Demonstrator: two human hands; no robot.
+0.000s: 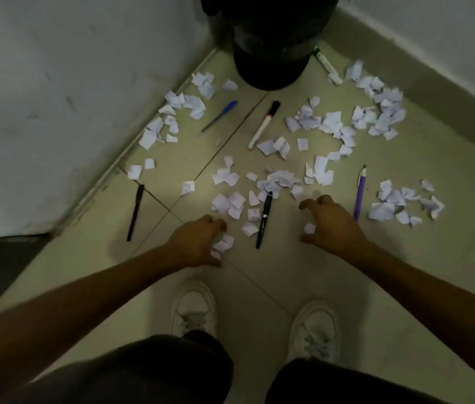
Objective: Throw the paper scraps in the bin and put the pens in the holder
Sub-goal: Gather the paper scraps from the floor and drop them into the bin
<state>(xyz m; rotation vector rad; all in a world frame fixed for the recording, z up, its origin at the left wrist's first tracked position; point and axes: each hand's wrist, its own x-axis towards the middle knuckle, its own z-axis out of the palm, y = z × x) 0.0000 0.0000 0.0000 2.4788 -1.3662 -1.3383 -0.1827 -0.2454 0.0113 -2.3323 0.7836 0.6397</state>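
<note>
White torn paper scraps (232, 199) strewn on tiled floor (288, 272). Left hand (198, 240) fingers (216, 224) curl round few near scraps; right hand (331, 221) clawed, spread, holding nothing. Black capped pen (264, 218) between hands, long axis pointing toward black round bin (271, 53).

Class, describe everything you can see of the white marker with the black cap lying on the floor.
The white marker looks plastic: a white barrel, a black cap and a red band below it. It lies flat and capped on the tiled floor, aslant, cap toward the bin. Its tail ends beside paper scraps; contact is unclear.
</note>
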